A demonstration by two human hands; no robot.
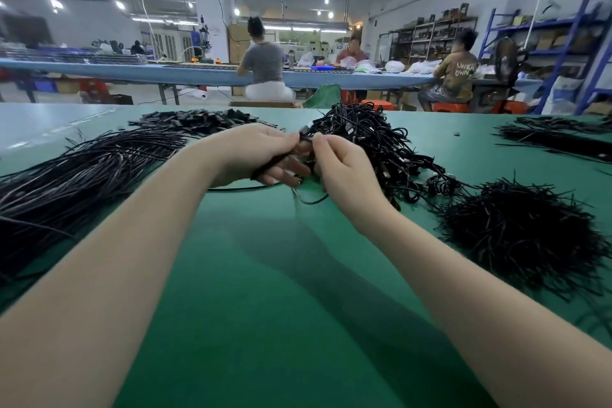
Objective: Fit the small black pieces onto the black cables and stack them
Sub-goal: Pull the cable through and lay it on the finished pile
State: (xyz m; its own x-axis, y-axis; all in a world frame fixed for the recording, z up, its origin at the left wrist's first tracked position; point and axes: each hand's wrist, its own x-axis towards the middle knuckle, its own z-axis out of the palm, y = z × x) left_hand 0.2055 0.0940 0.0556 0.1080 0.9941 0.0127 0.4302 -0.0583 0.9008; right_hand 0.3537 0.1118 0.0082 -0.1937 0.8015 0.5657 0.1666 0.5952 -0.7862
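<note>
My left hand grips a black cable that runs through its curled fingers, and the thumb and forefinger pinch the cable's end. Facing it, my right hand pinches a small black piece at that same end. Both hands are held just above the green table, in front of a tangled heap of black cables. A long bundle of straight black cables lies to the left. Small black pieces are piled at the back left.
A bushy heap of short black strands lies at the right. More black cables lie at the far right. One loose cable trails on the table under my hands. Several people sit at a blue bench beyond the table.
</note>
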